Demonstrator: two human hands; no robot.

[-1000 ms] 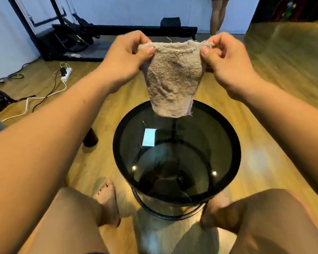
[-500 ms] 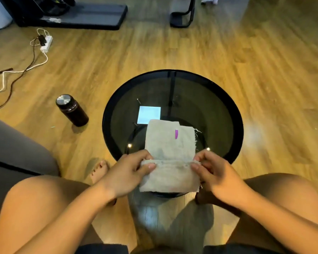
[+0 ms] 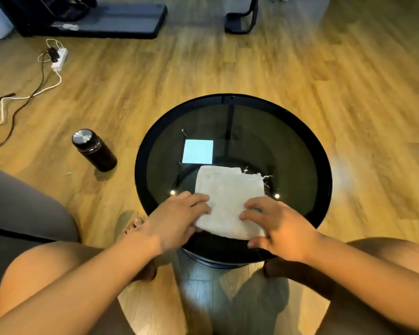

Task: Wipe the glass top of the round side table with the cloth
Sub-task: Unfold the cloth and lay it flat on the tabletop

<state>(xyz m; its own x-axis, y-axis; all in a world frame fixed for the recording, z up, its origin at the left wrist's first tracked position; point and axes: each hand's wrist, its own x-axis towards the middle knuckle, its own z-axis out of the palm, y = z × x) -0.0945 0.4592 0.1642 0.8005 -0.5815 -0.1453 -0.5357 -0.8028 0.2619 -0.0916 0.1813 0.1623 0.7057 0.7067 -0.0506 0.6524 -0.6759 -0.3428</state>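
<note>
The cloth (image 3: 229,197) lies flat on the near half of the table's (image 3: 324,151) glass top (frayed threads at its far right corner). The left hand (image 3: 177,217) and right hand (image 3: 282,227) press its near corners, fingers spread flat, gripping nothing.

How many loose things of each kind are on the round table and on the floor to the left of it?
Cloth: 1, lying on the glass top
Dark flask: 1, on the floor
White power strip: 1, on the floor
Total: 3
</note>
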